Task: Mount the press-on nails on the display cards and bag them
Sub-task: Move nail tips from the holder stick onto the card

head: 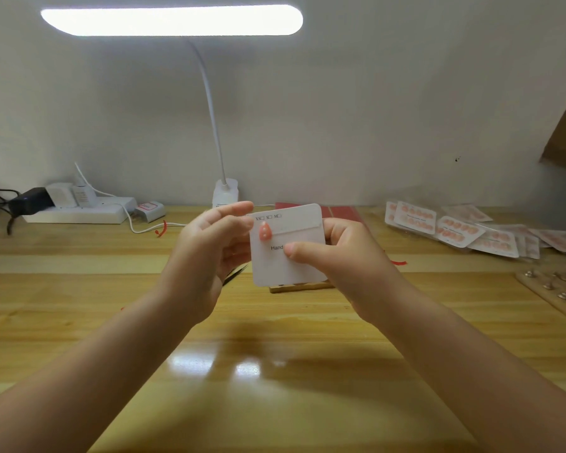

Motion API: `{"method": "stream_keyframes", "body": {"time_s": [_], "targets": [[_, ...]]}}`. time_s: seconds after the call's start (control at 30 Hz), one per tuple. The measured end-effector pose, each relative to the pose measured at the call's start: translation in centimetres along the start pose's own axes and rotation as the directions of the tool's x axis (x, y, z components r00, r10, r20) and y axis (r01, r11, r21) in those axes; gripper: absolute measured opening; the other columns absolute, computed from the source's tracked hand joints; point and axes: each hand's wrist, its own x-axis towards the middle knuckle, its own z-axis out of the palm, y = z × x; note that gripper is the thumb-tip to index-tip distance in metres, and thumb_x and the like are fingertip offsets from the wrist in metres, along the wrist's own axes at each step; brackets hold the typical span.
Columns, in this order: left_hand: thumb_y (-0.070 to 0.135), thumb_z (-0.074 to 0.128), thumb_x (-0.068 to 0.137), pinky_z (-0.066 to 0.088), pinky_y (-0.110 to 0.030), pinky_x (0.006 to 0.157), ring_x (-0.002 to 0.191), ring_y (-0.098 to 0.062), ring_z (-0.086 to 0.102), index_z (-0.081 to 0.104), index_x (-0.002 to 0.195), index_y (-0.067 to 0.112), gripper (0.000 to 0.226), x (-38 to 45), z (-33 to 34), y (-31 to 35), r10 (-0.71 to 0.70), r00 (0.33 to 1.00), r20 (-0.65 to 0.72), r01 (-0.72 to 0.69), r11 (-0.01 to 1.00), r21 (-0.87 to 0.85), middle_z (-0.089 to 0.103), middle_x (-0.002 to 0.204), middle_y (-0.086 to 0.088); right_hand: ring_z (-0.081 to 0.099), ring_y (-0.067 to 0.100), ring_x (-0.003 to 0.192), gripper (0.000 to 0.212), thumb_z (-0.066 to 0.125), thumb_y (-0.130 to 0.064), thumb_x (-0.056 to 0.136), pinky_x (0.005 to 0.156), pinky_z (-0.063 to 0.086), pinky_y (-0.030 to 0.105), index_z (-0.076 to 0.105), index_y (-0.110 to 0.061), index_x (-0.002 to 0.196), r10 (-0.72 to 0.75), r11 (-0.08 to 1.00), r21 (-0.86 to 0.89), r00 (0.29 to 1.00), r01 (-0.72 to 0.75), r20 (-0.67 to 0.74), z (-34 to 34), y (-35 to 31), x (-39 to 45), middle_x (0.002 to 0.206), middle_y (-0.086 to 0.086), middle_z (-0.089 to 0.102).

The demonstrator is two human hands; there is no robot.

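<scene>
Holding a white display card (288, 245) above the desk (275, 354), the right hand (337, 259) is pinching it, thumb across the front. The left hand (206, 253) is pressing one pink press-on nail (264, 231) onto the card's strip near the upper left, its grip curled against the card's edge. Pressing firmly and keeping the nail aligned with the strip should seat it well. The nail is glossy, teardrop-shaped, with pale dots. Bagged finished cards (455, 227) are lying far right.
</scene>
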Motion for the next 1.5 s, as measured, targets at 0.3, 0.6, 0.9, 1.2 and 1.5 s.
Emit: {"method": "stream_keyframes", "body": {"time_s": [0.3,0.6,0.9,1.2,1.5], "targets": [[0.002,0.073,0.077,0.054,-0.039,0.089,0.088,-0.025,0.072,0.063,0.107,0.016,0.035,0.0,0.1,-0.3,0.065,0.996,-0.056,-0.053,0.981,0.186,0.073,0.083,-0.013,0.07,0.004,0.07,0.025,0.065,0.001,0.085,0.054,0.052,0.016,0.07,-0.024,0.084,-0.023,1.0,0.002,0.998,0.023,0.059,-0.1,0.8,0.3,0.076,-0.007,0.075],[0.006,0.074,0.08,0.053,-0.02,0.058,0.065,-0.009,0.064,0.069,0.087,0.013,0.011,0.5,-0.4,-0.3,0.072,0.995,0.074,-0.103,0.764,0.637,0.073,0.076,-0.005,0.066,0.005,0.064,0.008,0.069,-0.014,0.082,0.056,0.054,0.021,0.066,-0.016,0.075,0.142,0.961,-0.247,0.987,-0.121,0.068,-1.0,1.9,1.2,0.066,-0.01,0.067],[0.033,0.072,0.078,0.041,-0.018,0.062,0.072,0.001,0.054,0.065,0.081,0.029,0.008,0.0,-0.3,-3.2,-0.147,0.971,0.191,-0.139,0.303,0.943,0.062,0.091,0.014,0.05,0.007,0.058,0.024,0.064,-0.044,0.079,0.054,0.038,0.026,0.06,-0.022,0.069,-0.054,0.671,-0.738,0.987,-0.077,-0.152,-1.7,4.5,1.6,0.061,-0.009,0.055],[0.054,0.062,0.084,0.049,-0.027,0.074,0.087,-0.002,0.054,0.061,0.095,0.03,0.026,0.2,-1.0,-5.2,0.067,0.981,0.18,-0.192,0.259,0.947,0.058,0.095,0.017,0.05,0.012,0.064,0.023,0.056,-0.043,0.088,0.051,0.03,0.023,0.071,-0.026,0.084,-0.221,0.437,-0.898,0.974,0.046,-0.057,-1.1,6.9,1.3,0.06,-0.01,0.05],[0.028,0.056,0.094,0.044,-0.039,0.102,0.116,-0.008,0.054,0.049,0.133,0.028,0.04,-0.1,-0.8,-7.0,0.087,0.973,0.215,-0.232,0.402,0.886,0.062,0.117,0.014,0.061,0.022,0.074,0.041,0.042,-0.046,0.099,0.05,0.028,0.027,0.07,-0.021,0.083,-0.245,0.326,-0.945,0.968,0.025,-0.059,-0.7,8.3,2.1,0.076,-0.001,0.067]]}}
